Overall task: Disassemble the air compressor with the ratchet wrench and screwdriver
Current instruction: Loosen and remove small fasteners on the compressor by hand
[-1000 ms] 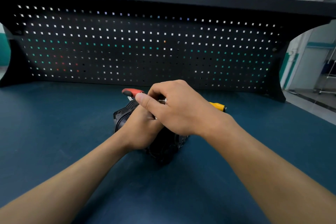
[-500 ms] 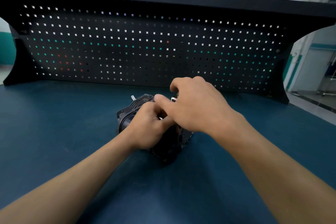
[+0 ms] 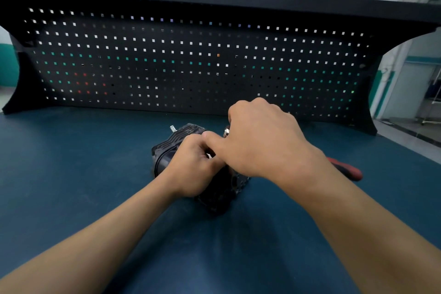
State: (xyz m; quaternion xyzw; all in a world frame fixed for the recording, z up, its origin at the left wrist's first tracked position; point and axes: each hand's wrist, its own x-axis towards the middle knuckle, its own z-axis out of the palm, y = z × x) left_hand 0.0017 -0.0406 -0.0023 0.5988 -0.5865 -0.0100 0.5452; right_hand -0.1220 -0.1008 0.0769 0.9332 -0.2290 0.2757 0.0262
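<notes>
Compressor [image 3: 183,142]: black ribbed housing lying on the bench at mid-frame, near the foot of the pegboard. Both hands cover most of its top, and its near end shows between the two wrists.
Stud [image 3: 172,128]: short silver post standing up from the compressor's far left corner, apart from both hands.
Left hand [image 3: 193,169]: comes in from the lower left and grips the compressor, with the fingers curled over its top and the palm down on the housing.
Right hand [image 3: 262,143]: comes in from the lower right and sits over the compressor's far right part, knuckles up and fingers curled downward. The thumb stretches left so that its tip touches the left hand's knuckles. I cannot tell what the fingers close on, since the hand hides it.
Hands together: touching, side by side over the compressor.
Metal bit [image 3: 226,130]: small shiny piece peeping out beside the right hand's index finger.
Red handle [image 3: 346,170]: red-and-black tool grip jutting out to the right from behind the right forearm, low over the bench. It may be the wrench, but its working end is hidden.
Bench [image 3: 71,174]: dark blue top.
Pegboard [image 3: 191,67]: black and perforated, upright along the bench's far edge, with light showing through the holes.
</notes>
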